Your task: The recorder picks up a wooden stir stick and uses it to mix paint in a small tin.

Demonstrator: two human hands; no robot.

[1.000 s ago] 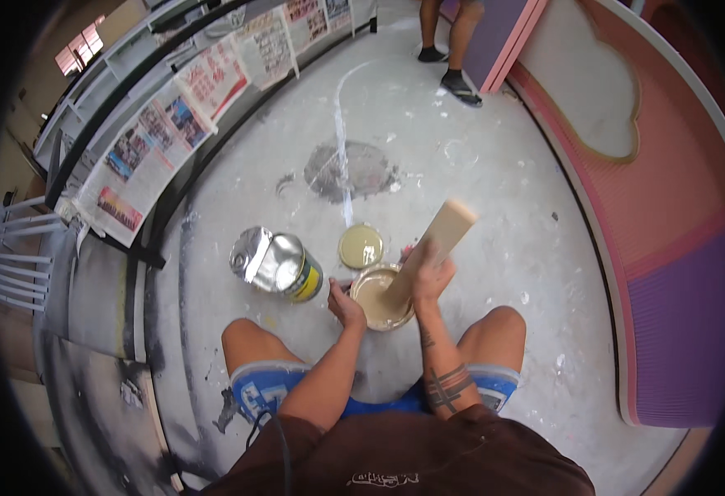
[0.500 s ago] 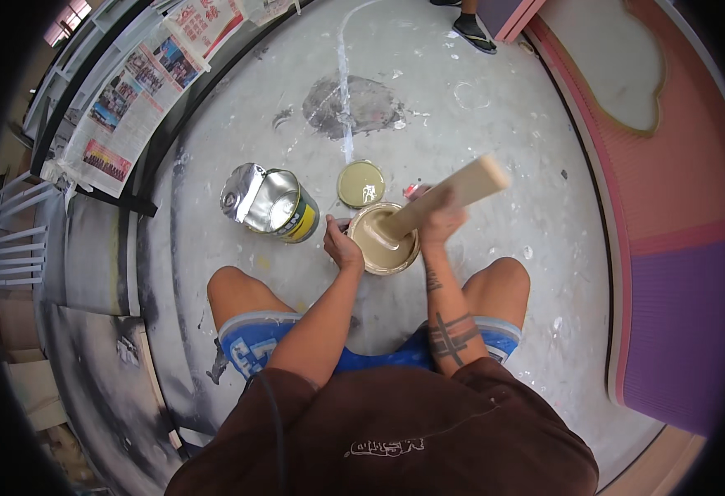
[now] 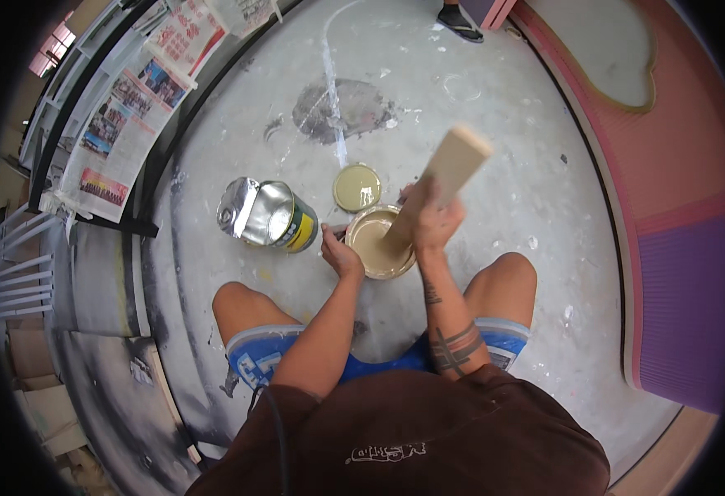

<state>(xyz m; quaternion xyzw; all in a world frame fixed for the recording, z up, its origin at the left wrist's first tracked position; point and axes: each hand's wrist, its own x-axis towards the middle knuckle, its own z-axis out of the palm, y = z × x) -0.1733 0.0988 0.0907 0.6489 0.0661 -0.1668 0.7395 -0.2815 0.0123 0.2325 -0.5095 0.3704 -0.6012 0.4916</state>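
Between my knees a round can of beige paint [image 3: 367, 269] stands on the floor. My left hand [image 3: 342, 255] is closed against its left side and steadies it. A pale wooden stick [image 3: 463, 159], flat and thick, is gripped in my right hand [image 3: 439, 225]. Its lower end dips into the paint, while the upper end leans to the far right. Just beyond the can lies a round lid [image 3: 356, 188] coated with a greenish-beige film. To the left is a larger metal tin [image 3: 299, 225] with a yellow and dark label, its silver top [image 3: 237, 207] bent back.
Newspaper sheets [image 3: 123, 124] cover a dark-framed piece at the far left, above white slats [image 3: 23, 264]. A pink and purple panel [image 3: 684, 273] curves along the right. Another person's sandalled foot [image 3: 461, 23] is at the far edge of the stained grey floor.
The stick has swung to a steeper angle in the paint, with my right hand shifting slightly left. My left hand keeps its place at the can. The whole view has tilted a little.
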